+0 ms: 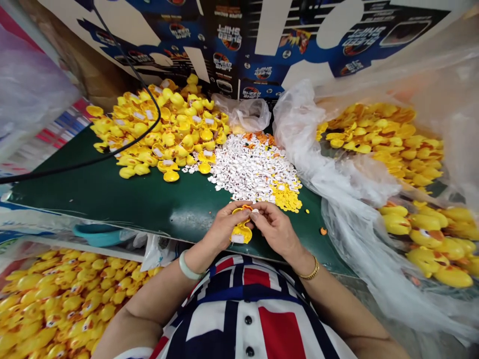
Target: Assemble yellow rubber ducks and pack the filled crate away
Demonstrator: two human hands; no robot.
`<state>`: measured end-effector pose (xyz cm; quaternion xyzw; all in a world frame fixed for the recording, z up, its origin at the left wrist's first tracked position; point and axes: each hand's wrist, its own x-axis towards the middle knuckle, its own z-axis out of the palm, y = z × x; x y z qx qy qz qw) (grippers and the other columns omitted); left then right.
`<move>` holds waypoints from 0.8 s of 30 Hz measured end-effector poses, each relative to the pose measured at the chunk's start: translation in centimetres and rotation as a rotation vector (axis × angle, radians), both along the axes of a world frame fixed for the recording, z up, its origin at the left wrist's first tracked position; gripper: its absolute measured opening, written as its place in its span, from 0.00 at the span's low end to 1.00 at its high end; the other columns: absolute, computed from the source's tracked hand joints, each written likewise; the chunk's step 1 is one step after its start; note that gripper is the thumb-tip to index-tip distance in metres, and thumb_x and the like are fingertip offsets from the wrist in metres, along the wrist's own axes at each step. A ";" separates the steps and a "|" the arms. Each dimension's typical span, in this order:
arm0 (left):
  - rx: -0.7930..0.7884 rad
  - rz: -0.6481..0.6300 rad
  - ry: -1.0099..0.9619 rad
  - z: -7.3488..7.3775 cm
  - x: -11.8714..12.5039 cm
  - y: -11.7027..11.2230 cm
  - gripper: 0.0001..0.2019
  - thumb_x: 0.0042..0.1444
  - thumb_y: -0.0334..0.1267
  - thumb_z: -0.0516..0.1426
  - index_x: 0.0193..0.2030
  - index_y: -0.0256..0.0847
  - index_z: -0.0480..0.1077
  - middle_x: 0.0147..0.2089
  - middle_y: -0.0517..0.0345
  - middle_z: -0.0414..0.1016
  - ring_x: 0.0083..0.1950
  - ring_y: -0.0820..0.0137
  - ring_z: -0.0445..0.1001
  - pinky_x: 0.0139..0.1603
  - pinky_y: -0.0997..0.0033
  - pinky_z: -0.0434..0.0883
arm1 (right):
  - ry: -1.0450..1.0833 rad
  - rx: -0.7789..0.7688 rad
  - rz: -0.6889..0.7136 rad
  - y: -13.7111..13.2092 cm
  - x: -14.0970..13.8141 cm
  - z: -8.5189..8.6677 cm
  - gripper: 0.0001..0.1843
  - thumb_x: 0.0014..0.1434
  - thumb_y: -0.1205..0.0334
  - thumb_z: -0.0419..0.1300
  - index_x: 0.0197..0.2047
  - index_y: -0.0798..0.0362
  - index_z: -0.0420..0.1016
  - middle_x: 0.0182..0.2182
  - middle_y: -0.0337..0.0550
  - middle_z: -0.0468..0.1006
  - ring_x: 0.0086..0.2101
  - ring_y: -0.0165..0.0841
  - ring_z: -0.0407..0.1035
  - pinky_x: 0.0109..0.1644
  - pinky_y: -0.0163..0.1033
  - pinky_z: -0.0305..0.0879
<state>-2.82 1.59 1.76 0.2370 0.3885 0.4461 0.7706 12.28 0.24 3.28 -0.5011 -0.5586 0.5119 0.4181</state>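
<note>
Because we work one piece two-handed, we list: left hand (224, 227) closed on yellow rubber duck (241, 233), right hand (275, 229) pinching its orange part (239, 209), white discs (254, 169) within reach on green desk (112, 199).

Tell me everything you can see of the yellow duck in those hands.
The glossy yellow plastic duck shows an orange piece at its top and a white patch low down. The left hand grasps it above the green work surface, fingers covering part; the right hand's fingertips are at its top. Its pose is unclear.

The fingers (264, 213) hide much of the yellow rubber duck (241, 233) and its orange ring (237, 211).
</note>
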 end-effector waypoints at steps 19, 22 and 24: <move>0.292 -0.689 0.483 2.6 -3.4 1.9 0.10 0.47 0.39 0.66 0.36 0.37 0.78 0.30 0.61 0.73 0.30 0.76 0.67 0.31 0.77 0.64 | -0.642 0.581 0.723 2.6 3.7 3.1 0.09 0.66 0.65 0.52 0.39 0.51 0.73 0.32 0.40 0.73 0.34 0.31 0.65 0.39 0.37 0.59; 0.198 -0.568 0.421 2.1 -3.4 1.9 0.14 0.44 0.39 0.68 0.38 0.36 0.77 0.29 0.60 0.74 0.28 0.76 0.69 0.30 0.76 0.66 | -0.447 0.437 0.576 2.3 3.4 2.5 0.09 0.67 0.65 0.52 0.41 0.51 0.74 0.35 0.41 0.75 0.36 0.30 0.68 0.41 0.38 0.64; 0.127 -0.442 0.349 1.7 -3.2 1.7 0.17 0.43 0.39 0.69 0.40 0.37 0.77 0.31 0.59 0.75 0.28 0.75 0.71 0.32 0.75 0.68 | -0.249 0.235 0.383 1.7 3.0 1.8 0.08 0.67 0.61 0.54 0.43 0.51 0.73 0.34 0.40 0.75 0.33 0.29 0.70 0.38 0.37 0.68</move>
